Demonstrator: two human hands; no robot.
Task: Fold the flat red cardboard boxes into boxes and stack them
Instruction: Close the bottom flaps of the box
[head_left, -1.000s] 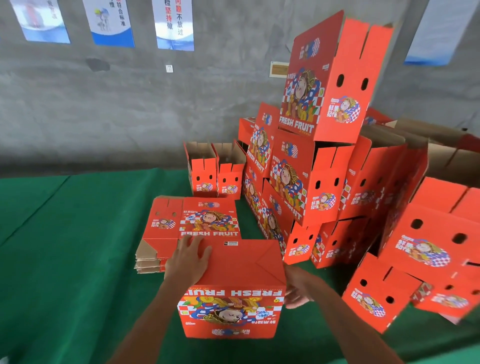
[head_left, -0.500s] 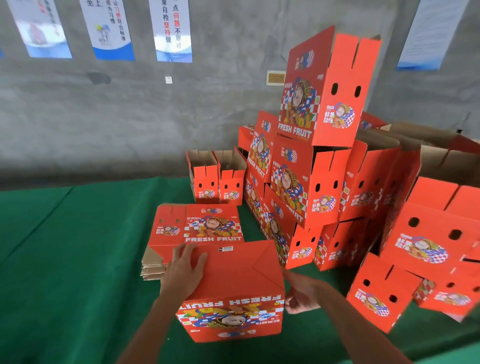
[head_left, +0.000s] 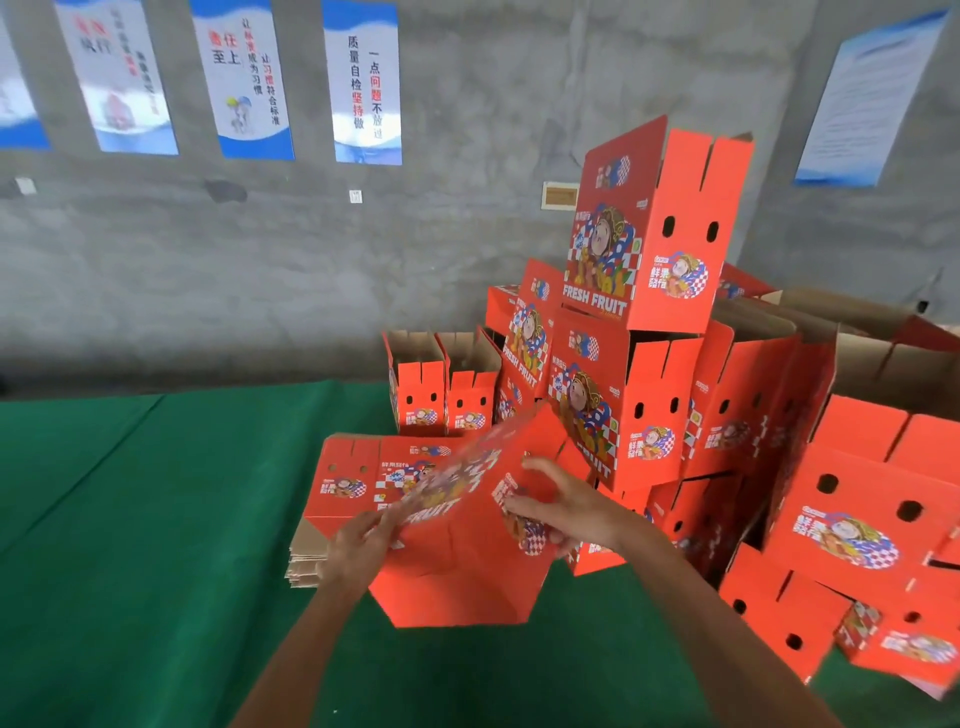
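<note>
Both hands' grip (head_left: 566, 512) apparently round tilted, blurred red box (head_left: 467, 561).

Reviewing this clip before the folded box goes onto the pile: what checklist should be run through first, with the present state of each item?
1. Both hands on the box: ok; left hand and right hand hold the folded box.
2. Box lifted off the green table: ok, tilted in the air.
3. Bottom flaps locked: cannot tell, motion blur.
4. Landing spot on the stack of boxes: cannot tell; the top box leans.
5. Flat box pile left for folding: ok.
</note>
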